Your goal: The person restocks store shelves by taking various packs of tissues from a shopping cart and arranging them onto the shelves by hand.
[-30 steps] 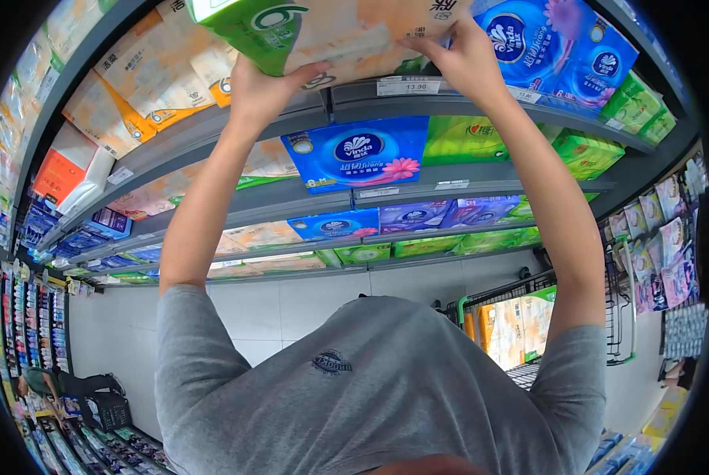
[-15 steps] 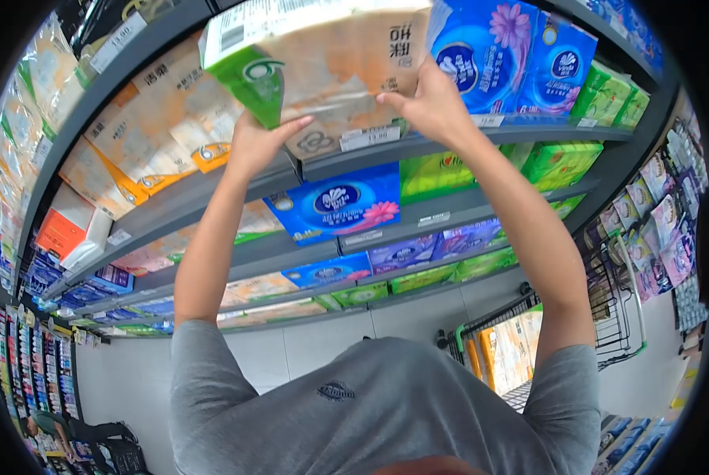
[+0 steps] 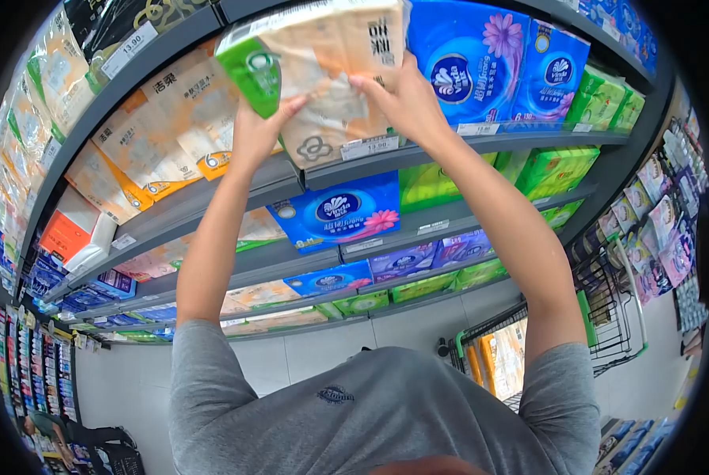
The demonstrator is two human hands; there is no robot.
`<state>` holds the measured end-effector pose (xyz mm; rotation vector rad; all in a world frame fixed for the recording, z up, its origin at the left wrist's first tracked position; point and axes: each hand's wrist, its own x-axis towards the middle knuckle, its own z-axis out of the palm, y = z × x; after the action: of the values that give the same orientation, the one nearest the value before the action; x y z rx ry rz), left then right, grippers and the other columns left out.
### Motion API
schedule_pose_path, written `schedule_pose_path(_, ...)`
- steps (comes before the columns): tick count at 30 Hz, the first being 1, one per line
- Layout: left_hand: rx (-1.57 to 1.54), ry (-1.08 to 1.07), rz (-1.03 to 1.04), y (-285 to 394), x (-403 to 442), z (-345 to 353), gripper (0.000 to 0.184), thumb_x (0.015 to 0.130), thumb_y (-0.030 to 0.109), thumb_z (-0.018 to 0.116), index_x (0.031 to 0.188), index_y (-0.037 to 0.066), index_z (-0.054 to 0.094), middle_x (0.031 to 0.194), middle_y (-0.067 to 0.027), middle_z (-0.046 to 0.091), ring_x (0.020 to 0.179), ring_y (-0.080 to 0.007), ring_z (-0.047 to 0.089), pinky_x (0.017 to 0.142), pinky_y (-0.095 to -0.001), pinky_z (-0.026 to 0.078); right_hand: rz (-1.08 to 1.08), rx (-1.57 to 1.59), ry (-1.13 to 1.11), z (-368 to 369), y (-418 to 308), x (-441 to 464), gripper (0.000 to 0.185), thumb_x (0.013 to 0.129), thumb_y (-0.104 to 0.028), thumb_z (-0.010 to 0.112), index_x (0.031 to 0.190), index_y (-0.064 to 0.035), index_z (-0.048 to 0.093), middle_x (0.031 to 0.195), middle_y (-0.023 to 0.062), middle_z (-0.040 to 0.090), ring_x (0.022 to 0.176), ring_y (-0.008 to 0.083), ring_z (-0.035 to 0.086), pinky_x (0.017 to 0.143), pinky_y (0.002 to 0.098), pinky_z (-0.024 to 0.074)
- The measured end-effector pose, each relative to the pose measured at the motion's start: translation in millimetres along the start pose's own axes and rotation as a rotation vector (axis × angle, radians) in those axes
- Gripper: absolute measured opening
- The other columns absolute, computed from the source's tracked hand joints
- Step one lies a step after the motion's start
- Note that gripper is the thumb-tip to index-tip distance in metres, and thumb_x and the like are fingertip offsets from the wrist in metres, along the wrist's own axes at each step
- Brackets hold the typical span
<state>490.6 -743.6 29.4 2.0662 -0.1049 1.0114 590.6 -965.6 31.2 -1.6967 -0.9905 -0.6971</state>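
Both hands hold a large plastic-wrapped tissue pack (image 3: 331,55), cream and orange with a green corner, tilted at the upper shelf. My left hand (image 3: 261,131) grips its left side near the green corner, with the thumb across the front. On the right side, my right hand (image 3: 410,99) is closed around the edge, thumb pressed on the wrap. Blue Vinda tissue packs (image 3: 457,63) stand just right of it, and more orange-cream tissue packs (image 3: 156,111) fill the shelf to the left. The hidden fingers lie behind the pack.
The shelf edge (image 3: 291,190) with price tags runs below my hands, above lower rows of blue, purple and green packs. A shopping cart (image 3: 616,324) holding orange tissue packs stands at my right. Another person (image 3: 69,435) is at the far lower left.
The held tissue pack has shifted slightly left, and more of the blue packs on its right shows. Both hands stay on it; my right hand has moved left and up with it.
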Motion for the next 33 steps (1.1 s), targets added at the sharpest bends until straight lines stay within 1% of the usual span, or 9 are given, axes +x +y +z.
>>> schedule_pose_path(7, 0.138, 0.179, -0.066, -6.6, 4.4, 15.9, 0.068, 0.081, 0.049, 0.068, 0.118, -0.005, 0.050, 0.109, -0.0200, 0.060, 0.101, -0.0278, 0.059, 0.087, -0.0351, 0.045, -0.048, -0.280, 0.257, 23.5, 6.2, -15.6, 0.061, 0.080, -0.028, 0.067, 0.120, 0.0089, 0.041, 0.114, 0.0280, 0.054, 0.107, 0.0420, 0.053, 0.086, 0.0450, 0.0474)
schedule_pose_path(15, 0.098, 0.085, 0.007, -27.1, -3.3, 19.5, 0.073, 0.080, 0.049, 0.068, 0.126, -0.003, 0.043, 0.114, -0.0224, 0.059, 0.107, -0.0299, 0.058, 0.090, -0.0355, 0.044, 0.102, -0.288, 0.095, 11.4, -15.1, -26.9, 0.065, 0.082, -0.021, 0.059, 0.134, 0.0077, 0.033, 0.127, 0.0280, 0.044, 0.108, 0.0443, 0.050, 0.091, 0.0457, 0.0444)
schedule_pose_path(17, 0.071, 0.062, 0.037, -34.4, -12.3, 25.9, 0.076, 0.079, 0.049, 0.069, 0.127, -0.002, 0.042, 0.115, -0.0234, 0.059, 0.108, -0.0310, 0.058, 0.091, -0.0361, 0.044, -0.305, -0.475, 0.242, 12.8, -13.6, -38.7, 0.066, 0.079, -0.019, 0.062, 0.135, 0.0044, 0.034, 0.129, 0.0299, 0.041, 0.113, 0.0447, 0.046, 0.093, 0.0461, 0.0432)
schedule_pose_path(22, 0.351, 0.199, 0.183, -48.4, -3.8, 26.9, 0.076, 0.079, 0.049, 0.068, 0.129, -0.002, 0.043, 0.110, -0.0228, 0.062, 0.102, -0.0327, 0.061, 0.090, -0.0388, 0.045, -0.299, -0.421, 0.083, 24.5, 8.7, -51.9, 0.069, 0.081, -0.022, 0.062, 0.139, -0.0011, 0.033, 0.140, 0.0358, 0.026, 0.131, 0.0497, 0.027, 0.104, 0.0454, 0.0357)
schedule_pose_path(26, 0.247, 0.148, 0.167, -29.4, -17.7, 32.9, 0.041, 0.085, 0.038, 0.062, 0.098, 0.000, 0.068, 0.091, -0.0180, 0.068, 0.093, -0.0274, 0.063, 0.084, -0.0378, 0.046, -0.344, -0.481, 0.187, 37.0, 24.0, -59.2, 0.066, 0.086, -0.029, 0.055, 0.137, 0.0057, 0.034, 0.138, 0.0352, 0.031, 0.131, 0.0482, 0.029, 0.108, 0.0449, 0.0298)
schedule_pose_path(28, 0.400, 0.067, -0.099, -26.5, -29.0, 30.5, 0.037, 0.085, 0.025, 0.065, 0.106, -0.005, 0.063, 0.092, -0.0175, 0.065, 0.091, -0.0249, 0.062, 0.077, -0.0368, 0.049, -0.305, -0.563, 0.198, 37.0, 26.7, -77.0, 0.064, 0.081, -0.031, 0.065, 0.129, 0.0066, 0.042, 0.126, 0.0296, 0.047, 0.123, 0.0409, 0.043, 0.103, 0.0415, 0.0372)
schedule_pose_path(30, 0.195, 0.364, 0.325, -6.5, -78.7, 58.7, 0.038, 0.084, 0.016, 0.067, 0.112, -0.008, 0.057, 0.104, -0.0180, 0.062, 0.097, -0.0265, 0.060, 0.082, -0.0368, 0.048, -0.191, -0.500, 0.209, 28.9, 18.2, -112.2, 0.048, 0.077, -0.026, 0.069, 0.111, 0.0038, 0.054, 0.117, 0.0241, 0.053, 0.111, 0.0377, 0.053, 0.090, 0.0432, 0.0467)
schedule_pose_path(32, 0.309, 0.356, 0.263, 2.5, -137.3, 75.9, 0.040, 0.084, 0.010, 0.066, 0.118, -0.008, 0.054, 0.115, -0.0187, 0.057, 0.103, -0.0276, 0.058, 0.087, -0.0380, 0.047, -0.134, -0.488, 0.209, 24.5, 28.5, -160.8, 0.040, 0.077, -0.024, 0.070, 0.107, -0.0007, 0.058, 0.118, 0.0199, 0.055, 0.111, 0.0362, 0.053, 0.092, 0.0429, 0.0463)
schedule_pose_path(33, -0.045, 0.195, 0.254, -12.8, -171.0, 92.8, 0.035, 0.085, 0.009, 0.064, 0.116, -0.005, 0.057, 0.113, -0.0172, 0.060, 0.105, -0.0275, 0.058, 0.091, -0.0375, 0.045, -0.100, -0.488, 0.221, 17.7, 34.0, -193.5, 0.033, 0.075, -0.023, 0.070, 0.100, -0.0023, 0.062, 0.118, 0.0184, 0.055, 0.112, 0.0350, 0.053, 0.093, 0.0427, 0.0459)
